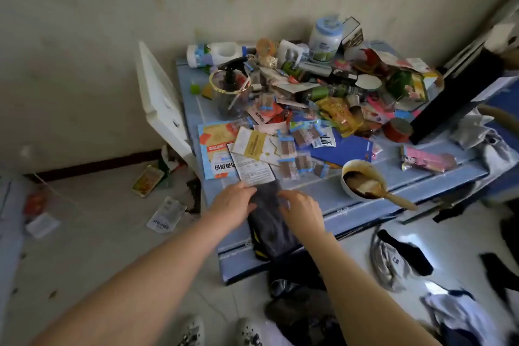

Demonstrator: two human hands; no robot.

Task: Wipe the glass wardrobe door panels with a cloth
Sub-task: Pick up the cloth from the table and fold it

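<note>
A dark cloth (pixel 271 222) lies on the near edge of the blue worktop (pixel 351 205), its near end drooping over the edge. The left hand (pixel 233 199) rests on its far left corner and the right hand (pixel 302 209) on its right side, fingers bent down onto the fabric; whether they pinch it cannot be told. Just beyond lie leaflets (pixel 252 166) and packets, right of them a bowl (pixel 362 180) with a wooden spoon (pixel 393 196). Clothes (pixel 393 261) lie on the floor.
</note>
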